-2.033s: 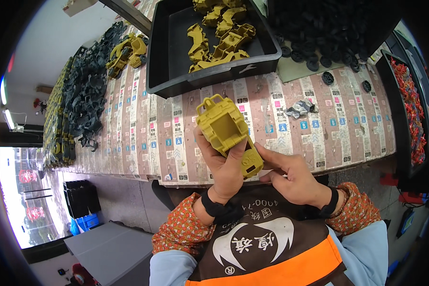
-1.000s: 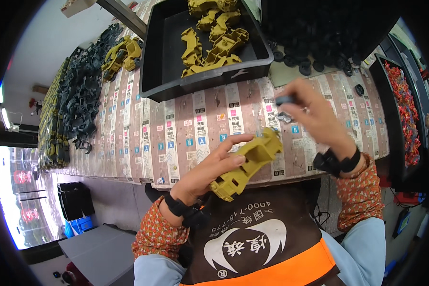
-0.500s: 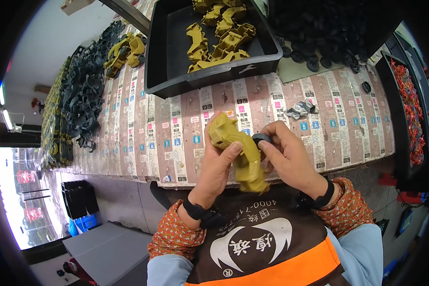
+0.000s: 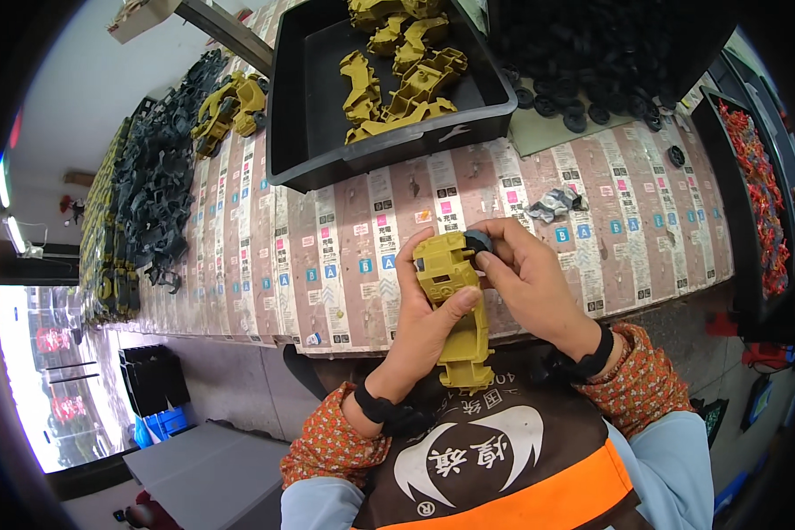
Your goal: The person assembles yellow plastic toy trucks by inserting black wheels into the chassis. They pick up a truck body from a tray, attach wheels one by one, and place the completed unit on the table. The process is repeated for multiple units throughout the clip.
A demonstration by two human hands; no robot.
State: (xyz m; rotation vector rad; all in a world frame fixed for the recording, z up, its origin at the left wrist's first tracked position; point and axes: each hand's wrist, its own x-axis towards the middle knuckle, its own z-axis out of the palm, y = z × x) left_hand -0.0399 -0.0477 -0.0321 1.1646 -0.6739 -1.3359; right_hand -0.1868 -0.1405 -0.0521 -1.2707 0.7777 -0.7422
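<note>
While the left hand is gripping a yellow toy car body just below the middle of the frame, its fingers are wrapping around the top end and its thumb is pressing across the side. The body is standing almost on end over the near edge of the workbench, close to the person's chest. At its upper right corner the right hand is pinching a small black wheel between thumb and fingertips and holding it against the body. A second ago that hand was stretching out to the right side of the bench while the left was holding the body alone; half a second ago it was already coming back to the piece. So the wheel looks freshly picked, and the fitting of it onto the body seems to be under way; whether it is seated yet I cannot tell.

Right of the hands, a crumpled grey scrap is lying on the patterned bench cover. Above the hands, a black tray is holding more yellow body parts. In the upper right a heap of black wheels is spilling onto the bench, and a bin of red parts is sitting along the right edge. At upper left, dark chassis pieces are piling up beside some assembled yellow cars.
</note>
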